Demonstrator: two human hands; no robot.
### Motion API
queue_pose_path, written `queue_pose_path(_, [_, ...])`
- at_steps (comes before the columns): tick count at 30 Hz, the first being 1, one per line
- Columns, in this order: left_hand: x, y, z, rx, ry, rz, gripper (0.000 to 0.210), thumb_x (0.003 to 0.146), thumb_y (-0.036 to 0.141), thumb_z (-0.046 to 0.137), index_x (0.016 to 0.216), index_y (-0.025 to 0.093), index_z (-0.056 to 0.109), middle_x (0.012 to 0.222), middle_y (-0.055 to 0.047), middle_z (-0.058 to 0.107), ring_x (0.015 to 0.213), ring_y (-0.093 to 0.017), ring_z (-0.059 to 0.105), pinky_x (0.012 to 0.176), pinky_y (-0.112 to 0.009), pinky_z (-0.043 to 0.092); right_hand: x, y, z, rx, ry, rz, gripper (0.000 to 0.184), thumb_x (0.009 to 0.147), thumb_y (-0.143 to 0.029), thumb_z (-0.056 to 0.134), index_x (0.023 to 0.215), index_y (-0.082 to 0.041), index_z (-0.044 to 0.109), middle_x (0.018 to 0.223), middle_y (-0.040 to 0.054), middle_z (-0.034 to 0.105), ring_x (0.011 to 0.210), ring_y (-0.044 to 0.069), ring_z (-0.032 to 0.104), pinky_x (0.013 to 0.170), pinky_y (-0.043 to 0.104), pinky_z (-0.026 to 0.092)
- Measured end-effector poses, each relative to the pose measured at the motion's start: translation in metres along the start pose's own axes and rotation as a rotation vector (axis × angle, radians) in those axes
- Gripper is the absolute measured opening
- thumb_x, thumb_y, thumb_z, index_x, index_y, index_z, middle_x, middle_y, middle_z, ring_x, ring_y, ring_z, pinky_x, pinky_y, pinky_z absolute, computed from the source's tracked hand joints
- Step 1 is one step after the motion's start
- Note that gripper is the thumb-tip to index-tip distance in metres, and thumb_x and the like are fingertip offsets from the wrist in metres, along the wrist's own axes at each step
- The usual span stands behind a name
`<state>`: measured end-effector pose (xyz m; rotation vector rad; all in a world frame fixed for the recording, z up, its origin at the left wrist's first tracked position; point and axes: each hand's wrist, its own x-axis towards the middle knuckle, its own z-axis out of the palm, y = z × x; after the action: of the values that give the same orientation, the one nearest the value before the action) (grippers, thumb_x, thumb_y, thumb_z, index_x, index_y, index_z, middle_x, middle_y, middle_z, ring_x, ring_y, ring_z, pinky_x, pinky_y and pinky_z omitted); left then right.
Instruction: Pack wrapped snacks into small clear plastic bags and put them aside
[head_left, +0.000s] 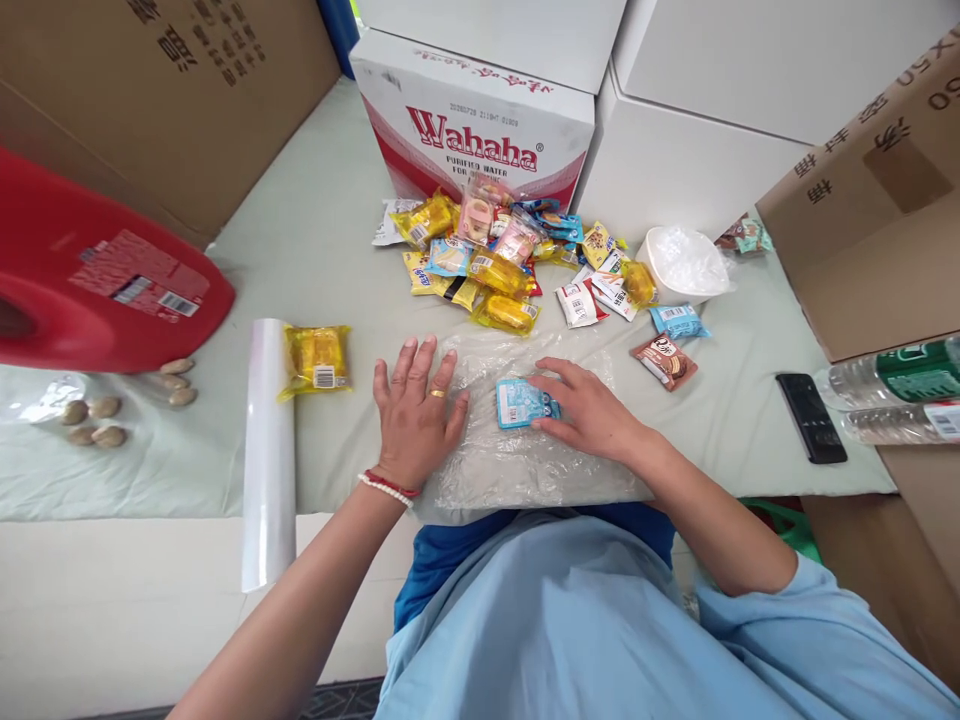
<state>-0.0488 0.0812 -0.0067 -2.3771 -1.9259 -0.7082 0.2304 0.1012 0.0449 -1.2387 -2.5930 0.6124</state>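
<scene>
A sheet of clear plastic film [487, 470] lies wrinkled on the cloth-covered table in front of me. On it rests a small blue snack packet [516, 404] with a white label. My right hand [589, 408] has its thumb and fingers around the packet's right end. To the left, my left hand [414, 410] lies flat with fingers spread, at the film's left edge, holding nothing. Left of that hand sits a yellow-wrapped snack [316, 358], beside a white roll of film [270, 450] that juts past the table's front edge.
A pile of wrapped snacks [480, 250] stands before the Wahaha carton [480, 130]. Right of it are a white bowl [667, 262], a brown packet [664, 360], a phone [811, 418] and plastic bottles [892, 375]. A red jug [97, 270] and bagged walnuts [105, 407] are left.
</scene>
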Motion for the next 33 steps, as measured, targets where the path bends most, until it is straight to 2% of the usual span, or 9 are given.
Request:
queue_pose_path(3, [-0.005,-0.007,-0.011,0.012,-0.001,0.106,0.047,0.101,0.030,0.048,0.147,0.034,0.056,0.162,-0.005,0.051,0.160,-0.029,0.030,0.131,-0.061,0.012,-0.033,-0.001,-0.007,0.094,0.106,-0.046,0.046,0.103,-0.045,0.059,0.143,-0.022,0.058,0.142,0.0171,0.061,0.127,0.030,0.059,0.108,0.052,0.049])
queue_pose_path(8, [-0.021,-0.024,-0.034,-0.242,-0.246,0.456,0.045,0.099,0.019,0.044,0.139,0.032,0.059,0.143,-0.004,0.068,0.146,-0.022,0.052,0.132,-0.053,0.022,-0.099,-0.008,0.009,0.085,0.010,-0.054,0.076,0.089,-0.057,0.075,0.153,-0.025,0.049,0.148,0.0184,0.056,0.136,0.036,0.052,0.110,0.059,0.048])
queue_pose_path(13, [-0.041,-0.039,-0.042,-0.375,-0.515,0.469,0.050,0.092,0.043,0.065,0.136,0.021,0.057,0.156,-0.016,0.055,0.148,-0.027,0.050,0.132,-0.052,0.025,-0.126,-0.003,0.035,0.040,0.047,0.034,0.030,0.098,-0.027,0.065,0.128,-0.024,0.066,0.140,0.0154,0.063,0.131,0.032,0.056,0.108,0.057,0.051])
queue_pose_path(17, [-0.042,-0.043,-0.042,-0.391,-0.633,0.438,0.023,0.088,0.034,0.068,0.108,0.023,0.067,0.165,-0.013,0.044,0.153,-0.030,0.042,0.133,-0.054,0.020,-0.111,0.010,0.027,0.125,0.090,-0.019,0.015,0.103,-0.021,0.055,0.106,-0.023,0.070,0.121,0.0115,0.071,0.111,0.025,0.063,0.097,0.048,0.055])
queue_pose_path(19, [-0.037,-0.046,-0.042,-0.454,-0.680,0.408,0.011,0.094,0.031,0.061,0.095,0.023,0.068,0.164,-0.009,0.046,0.152,-0.028,0.044,0.132,-0.054,0.021,-0.098,0.015,0.015,0.190,0.080,-0.058,0.015,0.104,-0.021,0.052,0.105,-0.021,0.068,0.114,0.0110,0.073,0.105,0.023,0.064,0.092,0.042,0.055])
queue_pose_path(22, [-0.029,-0.049,-0.042,-0.612,-0.685,0.295,0.019,0.101,0.034,0.053,0.094,0.025,0.068,0.151,-0.007,0.062,0.145,-0.025,0.054,0.130,-0.053,0.027,-0.078,0.021,-0.006,0.269,0.055,-0.072,0.015,0.106,-0.023,0.050,0.104,-0.021,0.065,0.104,0.0094,0.073,0.099,0.021,0.064,0.088,0.036,0.054])
queue_pose_path(26, [-0.019,-0.046,-0.043,-0.760,-0.595,-0.039,0.027,0.099,0.050,0.056,0.100,0.026,0.069,0.127,-0.006,0.076,0.124,-0.026,0.069,0.112,-0.044,0.051,-0.050,0.029,-0.027,0.299,0.040,0.014,0.017,0.106,-0.027,0.050,0.101,-0.021,0.065,0.096,0.0072,0.072,0.088,0.018,0.066,0.078,0.029,0.051])
queue_pose_path(29, [-0.009,-0.038,-0.044,-0.719,-0.485,-0.242,0.037,0.096,0.059,0.057,0.097,0.024,0.070,0.117,-0.006,0.078,0.109,-0.026,0.072,0.095,-0.038,0.056,-0.029,0.038,-0.033,0.281,0.038,0.092,0.018,0.103,-0.028,0.054,0.097,-0.019,0.068,0.091,0.0052,0.073,0.081,0.017,0.066,0.074,0.027,0.047])
queue_pose_path(33, [0.007,-0.027,-0.036,-0.569,-0.365,-0.347,0.041,0.092,0.061,0.057,0.094,0.023,0.071,0.094,-0.004,0.077,0.086,-0.023,0.069,0.080,-0.033,0.051,-0.006,0.053,-0.030,0.291,0.009,0.209,0.020,0.099,-0.031,0.055,0.095,-0.018,0.070,0.082,0.0020,0.072,0.073,0.016,0.064,0.068,0.025,0.043])
